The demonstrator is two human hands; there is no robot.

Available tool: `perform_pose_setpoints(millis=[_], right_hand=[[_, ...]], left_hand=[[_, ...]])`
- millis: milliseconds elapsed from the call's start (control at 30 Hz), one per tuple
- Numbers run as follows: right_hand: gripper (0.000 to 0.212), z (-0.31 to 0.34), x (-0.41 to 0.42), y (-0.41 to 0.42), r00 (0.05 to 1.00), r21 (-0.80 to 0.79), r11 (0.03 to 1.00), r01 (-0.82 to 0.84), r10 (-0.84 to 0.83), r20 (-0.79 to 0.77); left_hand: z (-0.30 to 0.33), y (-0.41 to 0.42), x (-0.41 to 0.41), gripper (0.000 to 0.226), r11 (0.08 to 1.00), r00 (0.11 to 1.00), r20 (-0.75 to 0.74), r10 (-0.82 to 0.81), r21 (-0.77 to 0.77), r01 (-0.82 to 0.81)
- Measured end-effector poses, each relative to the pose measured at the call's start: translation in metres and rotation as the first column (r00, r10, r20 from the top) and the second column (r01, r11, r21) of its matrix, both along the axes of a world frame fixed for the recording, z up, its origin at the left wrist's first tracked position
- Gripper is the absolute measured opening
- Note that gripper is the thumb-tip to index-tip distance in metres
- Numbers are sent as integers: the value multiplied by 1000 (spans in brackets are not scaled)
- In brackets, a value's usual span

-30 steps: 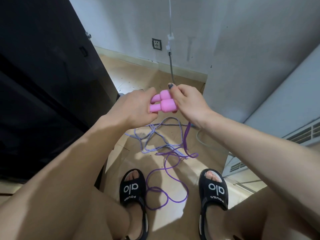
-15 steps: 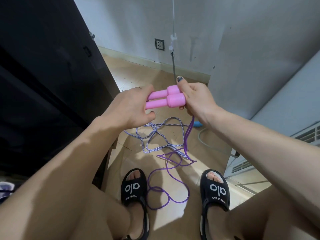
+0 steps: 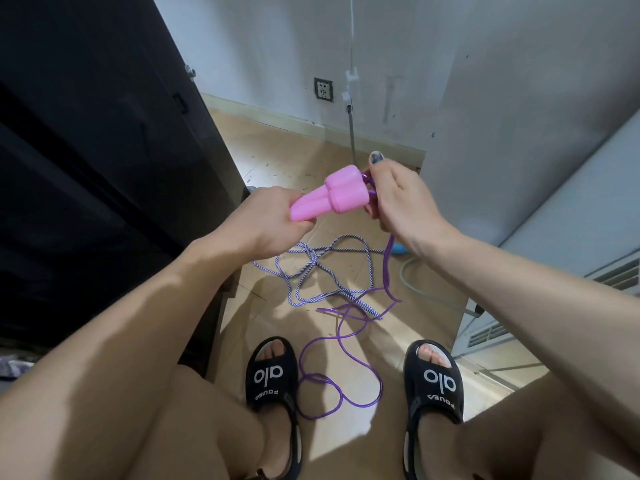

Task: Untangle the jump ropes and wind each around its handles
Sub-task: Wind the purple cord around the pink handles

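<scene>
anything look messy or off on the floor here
Yes: the striped rope lies in a knotted heap on the floor, and the purple rope crosses it and loops between the sandals, unwound from the pink handles.

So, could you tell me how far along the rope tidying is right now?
Early. Done: both pink handles paired in the left hand. In hand: right hand pinches the purple rope, no wraps visible. Left: its slack crosses the striped rope lying tangled on the floor.

— Any writing to read here?
— Yes: each black sandal, left [image 3: 272, 374] and right [image 3: 437, 377], bears "alo" in white, with smaller white letters beneath, "FOUER" as best I can read.
</scene>
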State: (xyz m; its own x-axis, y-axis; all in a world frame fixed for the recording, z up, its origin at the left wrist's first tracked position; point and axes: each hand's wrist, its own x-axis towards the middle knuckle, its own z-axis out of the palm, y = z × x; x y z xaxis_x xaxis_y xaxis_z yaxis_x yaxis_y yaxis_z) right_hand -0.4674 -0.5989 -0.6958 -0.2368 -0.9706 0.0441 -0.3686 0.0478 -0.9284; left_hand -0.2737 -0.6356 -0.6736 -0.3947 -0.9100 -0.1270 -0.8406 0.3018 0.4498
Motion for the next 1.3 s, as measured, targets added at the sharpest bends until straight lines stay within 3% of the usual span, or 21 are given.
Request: perform_pose_setpoints(millis=[133,200,333,433,567,633,667,733,800,867,967,1133,1300], right_hand=[[40,-6,1,2,981,-144,987,70,-95,-171],[31,-7,4,7,961,-149,989,22,-62,-270],[25,-20,16,13,847,16,997,-77,74,-527],[19,-30,29,26,668,175,971,-165,241,-704],[10,-32,50,42,385,268,888,-374,412,-826],[23,-23,51,41,235,324,861,-393,434,-870],[38,-16,49,39,212,345,857,-382,445,-870],[45,-6,43,35,270,281,884,-373,393,-879],[33,-10,35,29,316,220,806,-550,445,-838],[39,-5,23,24,436,272,783,-559,557,-707],[43,-5,10,21,588,227,801,-554,569,-574],[39,-5,9,16,688,222,815,-535,572,-446],[38,-5,3,6,789,164,881,-444,471,-394]], left_hand=[[-7,6,-9,37,966,973,-172,157,231,-115],[-11,4,-12,30,937,927,-270,259,304,-174],[-18,-5,-7,24,907,894,-270,357,330,-262],[-22,-13,2,15,902,878,-268,396,293,-317],[-29,-14,6,21,971,972,52,230,57,-233],[-32,-7,4,17,988,966,207,156,-19,-156],[-32,-3,3,16,992,951,283,122,-60,-110],[-30,8,-4,12,990,895,447,15,-135,50],[-33,20,-11,5,971,819,566,-100,-124,204],[-40,29,-11,14,961,781,604,-159,-88,263],[-41,34,-4,19,953,777,609,-162,-110,284],[-33,59,-12,12,879,738,652,-173,-237,415],[-29,68,-18,12,885,822,533,-202,-260,386]])
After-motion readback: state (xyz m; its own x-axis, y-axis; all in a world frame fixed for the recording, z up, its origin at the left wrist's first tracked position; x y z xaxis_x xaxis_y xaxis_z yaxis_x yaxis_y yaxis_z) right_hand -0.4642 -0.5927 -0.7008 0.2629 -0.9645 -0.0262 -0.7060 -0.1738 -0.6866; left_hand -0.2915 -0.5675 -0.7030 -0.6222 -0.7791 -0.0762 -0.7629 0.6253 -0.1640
